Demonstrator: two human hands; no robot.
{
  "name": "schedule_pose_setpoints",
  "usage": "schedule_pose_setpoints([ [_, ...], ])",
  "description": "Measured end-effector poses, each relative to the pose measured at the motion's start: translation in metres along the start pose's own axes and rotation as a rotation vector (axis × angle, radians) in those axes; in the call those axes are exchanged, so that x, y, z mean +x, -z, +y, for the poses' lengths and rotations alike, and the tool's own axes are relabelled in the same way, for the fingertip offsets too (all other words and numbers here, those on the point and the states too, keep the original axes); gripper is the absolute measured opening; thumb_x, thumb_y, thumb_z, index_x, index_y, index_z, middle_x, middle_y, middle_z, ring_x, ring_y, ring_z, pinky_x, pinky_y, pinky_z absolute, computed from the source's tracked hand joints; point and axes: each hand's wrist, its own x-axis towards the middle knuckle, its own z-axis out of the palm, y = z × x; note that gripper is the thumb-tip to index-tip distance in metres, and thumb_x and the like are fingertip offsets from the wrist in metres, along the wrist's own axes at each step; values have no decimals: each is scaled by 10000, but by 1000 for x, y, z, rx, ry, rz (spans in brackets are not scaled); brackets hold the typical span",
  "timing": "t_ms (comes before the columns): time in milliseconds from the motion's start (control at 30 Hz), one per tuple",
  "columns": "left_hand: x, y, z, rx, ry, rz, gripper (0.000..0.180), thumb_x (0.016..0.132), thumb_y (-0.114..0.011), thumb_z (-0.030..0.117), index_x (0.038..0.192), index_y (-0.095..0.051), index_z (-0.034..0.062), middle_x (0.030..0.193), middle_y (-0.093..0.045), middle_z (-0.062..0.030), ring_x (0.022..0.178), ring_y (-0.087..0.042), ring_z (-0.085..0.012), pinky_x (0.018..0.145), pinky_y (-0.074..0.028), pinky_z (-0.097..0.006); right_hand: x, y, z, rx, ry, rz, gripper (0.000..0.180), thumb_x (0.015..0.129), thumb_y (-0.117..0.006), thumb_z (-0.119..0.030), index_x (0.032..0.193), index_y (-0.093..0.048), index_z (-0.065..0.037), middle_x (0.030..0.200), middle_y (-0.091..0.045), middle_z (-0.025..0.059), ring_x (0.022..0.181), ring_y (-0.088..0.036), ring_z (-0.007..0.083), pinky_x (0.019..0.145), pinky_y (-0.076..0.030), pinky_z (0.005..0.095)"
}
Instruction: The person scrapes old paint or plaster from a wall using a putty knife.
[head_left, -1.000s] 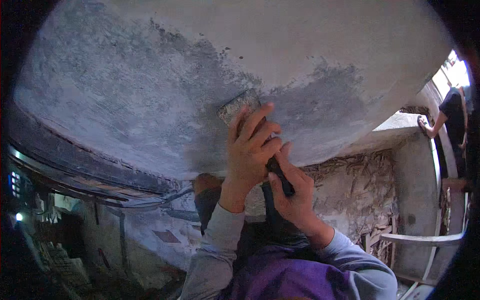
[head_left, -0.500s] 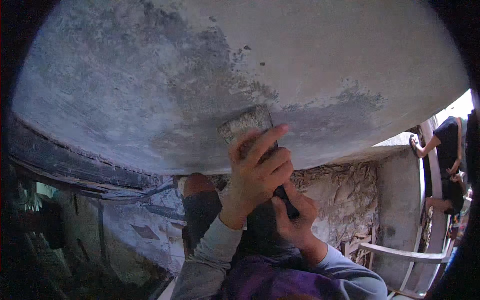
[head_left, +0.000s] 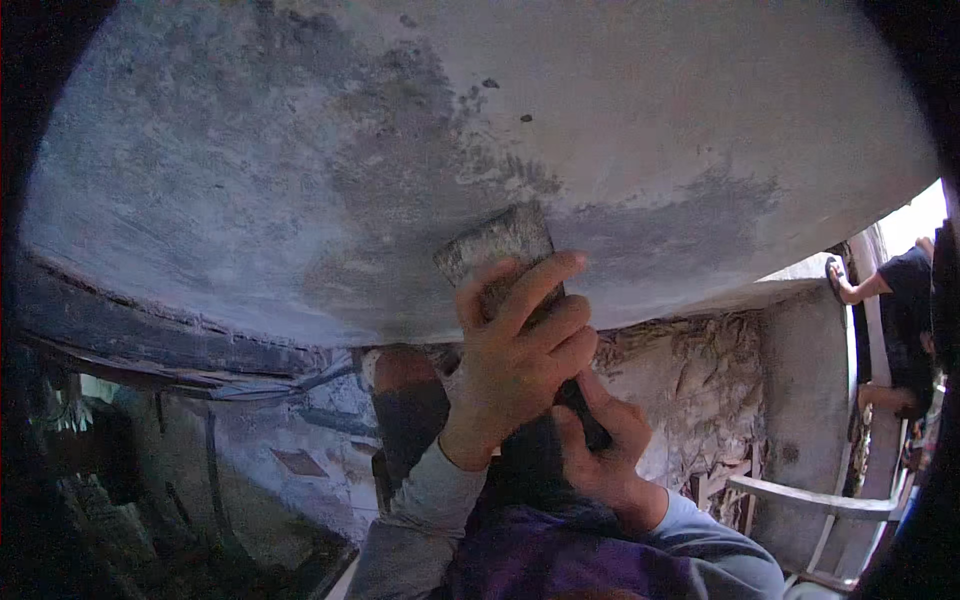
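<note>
A wide flat brush [head_left: 497, 243] with pale grey bristles presses against a grey plastered ceiling [head_left: 420, 150]. My left hand [head_left: 515, 360] lies over the brush head with its fingers spread across it. Below it, my right hand [head_left: 600, 450] is closed around the brush's dark handle [head_left: 583, 412]. A darker wet patch [head_left: 400, 190] covers the ceiling around and left of the bristles. Both forearms wear grey sleeves.
A dark beam [head_left: 150, 340] runs under the ceiling at the left. A rough unfinished wall [head_left: 690, 390] stands behind my hands. At the right another person [head_left: 900, 300] reaches up to the ceiling by a bright opening. A pale rail [head_left: 810, 497] crosses low right.
The view has tilted, so the hands and brush sit lower in the picture. The brush stays pressed to the ceiling under the same two-handed grip.
</note>
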Motion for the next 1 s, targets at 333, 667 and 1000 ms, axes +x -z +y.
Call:
schedule_pose_setpoints([
  [333,1,0,-1,29,-2,-23,95,668,-639,237,696,-585,164,925,-599,62,1247,-520,-167,1035,-308,-504,0,-1,-1,-34,-15,-10,435,814,-707,-20,1226,-610,78,994,-715,228,810,-733,248,699,-543,294],
  [667,13,11,1,5,3,44,110,651,-651,244,681,-576,169,916,-596,66,1235,-525,-169,1028,-310,-500,7,2,-17,-95,-36,-60,445,836,-702,-37,1261,-602,52,949,-725,195,765,-710,172,701,-527,268],
  [1000,12,16,-2,-4,-20,-5,105,664,-640,244,705,-596,159,941,-605,63,1238,-523,-179,1042,-300,-508,4,-8,-15,-1,-7,-4,442,857,-701,-62,1267,-589,58,967,-721,204,793,-714,188,688,-532,286],
])
